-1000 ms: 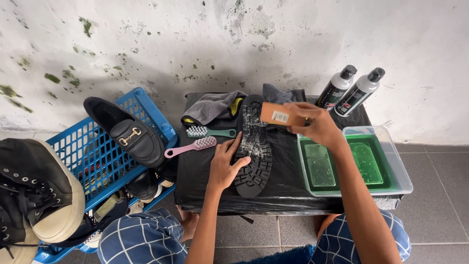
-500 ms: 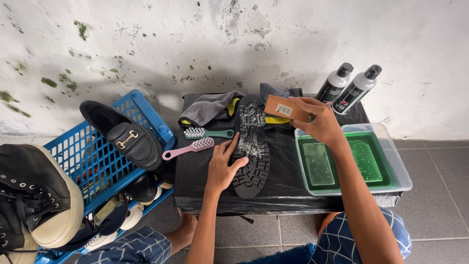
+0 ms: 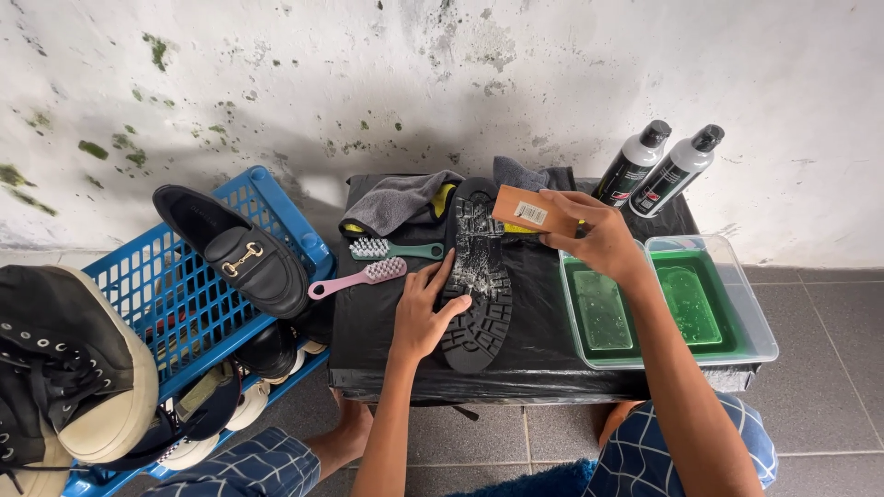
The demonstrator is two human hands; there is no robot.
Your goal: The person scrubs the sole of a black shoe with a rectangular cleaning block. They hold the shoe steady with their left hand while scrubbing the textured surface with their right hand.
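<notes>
- Head view, left to right. Far out from the left fingers: a blue basket (image 3: 198,304) with a black loafer (image 3: 235,250) across its rim, a black-and-cream sneaker (image 3: 64,368) at the frame edge, more shoes inside.
- Just off the left fingertips: a pink brush (image 3: 361,276), a green brush (image 3: 394,248) beyond it, both lying on the black-covered table (image 3: 368,322). A grey cloth (image 3: 398,200) sits behind them.
- Left hand (image 3: 422,313): fingers spread flat, pressing the side of the upturned black shoe (image 3: 475,276). No closed grip, only a steadying hold. The shoe lies sole up at the table's middle, between the two hands; its tread looks wet or soapy.
- Right hand (image 3: 594,237): fingers pinched around a brown block-backed brush (image 3: 529,212), held over the toe end of the sole.
- Under the right wrist: a clear tub (image 3: 737,304) of green liquid. Past the right fingertips, two grey bottles (image 3: 658,166) against the wall.
- Judgement: sole scrubbing is in hand. The next stroke calls for firm left-hand pressure so the shoe does not slide, and the bristles set squarely into the lugs.
</notes>
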